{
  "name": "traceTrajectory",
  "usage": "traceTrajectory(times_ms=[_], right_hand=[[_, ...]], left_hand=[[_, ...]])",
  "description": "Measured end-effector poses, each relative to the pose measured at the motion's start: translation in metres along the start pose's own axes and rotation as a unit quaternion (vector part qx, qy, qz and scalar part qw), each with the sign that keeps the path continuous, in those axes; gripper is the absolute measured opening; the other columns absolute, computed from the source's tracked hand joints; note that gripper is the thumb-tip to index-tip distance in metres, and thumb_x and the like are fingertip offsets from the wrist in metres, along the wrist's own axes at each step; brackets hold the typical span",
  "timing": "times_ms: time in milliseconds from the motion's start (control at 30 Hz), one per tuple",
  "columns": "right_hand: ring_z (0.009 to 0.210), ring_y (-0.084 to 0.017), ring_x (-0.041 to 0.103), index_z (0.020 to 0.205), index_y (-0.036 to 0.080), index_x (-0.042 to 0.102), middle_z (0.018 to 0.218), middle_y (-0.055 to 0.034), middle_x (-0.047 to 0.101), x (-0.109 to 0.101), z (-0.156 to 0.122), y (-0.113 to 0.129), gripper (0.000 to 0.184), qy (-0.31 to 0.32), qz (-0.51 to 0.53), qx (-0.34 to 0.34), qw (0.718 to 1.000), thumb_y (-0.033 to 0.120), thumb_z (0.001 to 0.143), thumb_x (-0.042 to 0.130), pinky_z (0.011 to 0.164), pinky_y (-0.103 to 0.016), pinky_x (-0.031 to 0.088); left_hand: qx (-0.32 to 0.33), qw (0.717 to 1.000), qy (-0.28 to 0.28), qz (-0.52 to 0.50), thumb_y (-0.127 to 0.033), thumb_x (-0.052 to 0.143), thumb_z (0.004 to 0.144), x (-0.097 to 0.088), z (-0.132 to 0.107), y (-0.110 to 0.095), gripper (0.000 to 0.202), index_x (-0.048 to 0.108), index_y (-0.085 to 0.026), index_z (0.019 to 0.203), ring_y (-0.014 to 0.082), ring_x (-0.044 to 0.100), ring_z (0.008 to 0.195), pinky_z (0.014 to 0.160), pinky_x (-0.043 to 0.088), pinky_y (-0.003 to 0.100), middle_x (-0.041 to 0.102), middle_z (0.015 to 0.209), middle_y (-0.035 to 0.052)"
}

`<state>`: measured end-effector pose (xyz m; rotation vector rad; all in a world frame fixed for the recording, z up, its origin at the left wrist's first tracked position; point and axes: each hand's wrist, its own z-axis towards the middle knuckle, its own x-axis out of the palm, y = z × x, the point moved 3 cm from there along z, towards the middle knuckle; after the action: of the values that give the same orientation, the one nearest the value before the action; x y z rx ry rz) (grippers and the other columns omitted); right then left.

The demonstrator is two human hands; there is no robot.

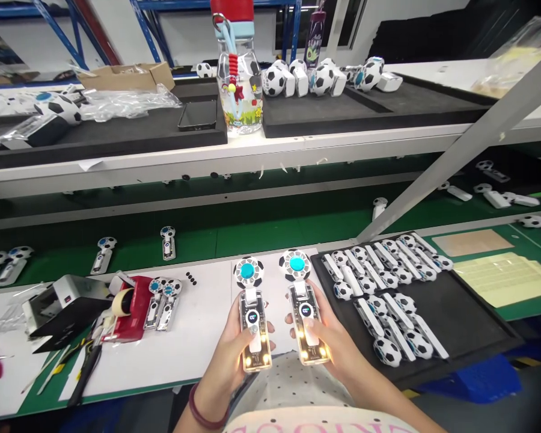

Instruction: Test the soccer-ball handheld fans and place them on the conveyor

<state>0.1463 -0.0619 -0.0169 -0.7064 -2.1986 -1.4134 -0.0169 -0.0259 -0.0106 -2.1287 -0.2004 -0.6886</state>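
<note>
Two lit football-headed devices point(252, 319) — one wrapped by the left hand point(228, 361), one by the right hand point(329, 334), both curled closed — are held above a white surface point(193, 343).

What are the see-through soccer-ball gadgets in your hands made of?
The left hand holds one gadget, the right hand another. Both look like clear, glossy plastic: lights and parts show through the handles. The ball-patterned heads look like smooth plastic, but that's harder to tell.
</note>
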Motion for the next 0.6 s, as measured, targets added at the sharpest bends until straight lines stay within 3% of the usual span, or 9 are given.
traceTrajectory(times_ms=[167,300,467,600], right_hand=[[0.086,-0.020,0.060,0.135,0.037,0.012,0.105,-0.0055,0.060,0.005,-0.007,0.000,0.072,0.003,-0.005,0.003,1.000,0.033,0.080,0.057,0.077,-0.036,0.045],[0.105,-0.024,0.054,0.132,0.040,0.019,0.126,-0.0049,0.048,0.007,-0.010,0.000,0.066,-0.014,-0.012,0.004,1.000,0.031,0.079,0.058,0.088,-0.040,0.040],[0.087,-0.022,0.061,0.134,0.039,0.016,0.111,-0.0050,0.057,0.007,-0.011,-0.003,0.070,-0.014,-0.018,0.002,1.000,0.034,0.078,0.058,0.082,-0.042,0.043],[0.096,-0.025,0.057,0.134,0.037,0.019,0.117,-0.0061,0.054,0.007,-0.011,-0.003,0.072,-0.030,-0.030,-0.014,0.999,0.035,0.076,0.061,0.086,-0.044,0.042]], left_hand=[[0.028,1.000,0.008,0.000,-0.024,0.061,0.073,0.007,-0.004,-0.003,0.076,0.017,-0.029,0.135,0.0195,0.056,0.077,0.062,0.048,0.030,0.059,0.086,0.0055],[0.026,0.999,0.034,0.022,-0.024,0.058,0.076,0.009,-0.006,-0.002,0.072,0.016,-0.030,0.134,0.0176,0.056,0.071,0.061,0.047,0.029,0.058,0.085,0.0048],[0.027,0.998,0.036,0.035,-0.024,0.056,0.078,0.008,-0.005,0.004,0.069,0.015,-0.031,0.133,0.0190,0.056,0.075,0.063,0.047,0.031,0.057,0.089,0.0051],[0.022,0.998,0.048,0.029,-0.024,0.054,0.080,0.009,-0.008,0.007,0.065,0.016,-0.033,0.132,0.0204,0.056,0.080,0.068,0.047,0.034,0.056,0.094,0.0058]])
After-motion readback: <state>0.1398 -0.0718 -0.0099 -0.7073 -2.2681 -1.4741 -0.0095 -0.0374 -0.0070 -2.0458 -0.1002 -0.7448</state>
